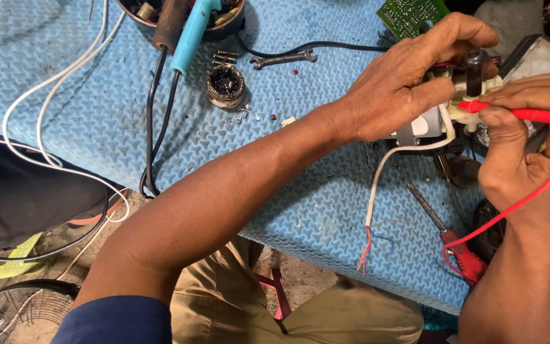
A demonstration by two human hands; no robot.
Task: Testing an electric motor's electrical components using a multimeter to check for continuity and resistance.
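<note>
Switch block [463,105], a small white plastic part with a black knob [473,70] standing up from it, sits at the far right of the blue textured mat [97,108], and everything I am watching turns on how it lies between the two hands. My left hand [402,86] reaches across from the near left and clasps the block from its left side, fingers curled over the top and thumb pressing its near face. My right hand [523,153] comes from the right and pinches a red test probe [523,114] between thumb and forefinger. The probe's long axis runs almost level, right to left, with its tip touching, or as near as I can judge just meeting, the block's right edge below the knob. So the block lies directly left of the right hand, and the left hand is the one wrapped around it. The probe's red lead [529,197] loops down to the near right. A white cable [383,172] trails from under the block toward the near edge, ending in bared red and blue strands. Left of all this, well apart, lie a small spanner [284,58], a dark round tin [225,84] and a soldering iron with a blue handle [192,32].
</note>
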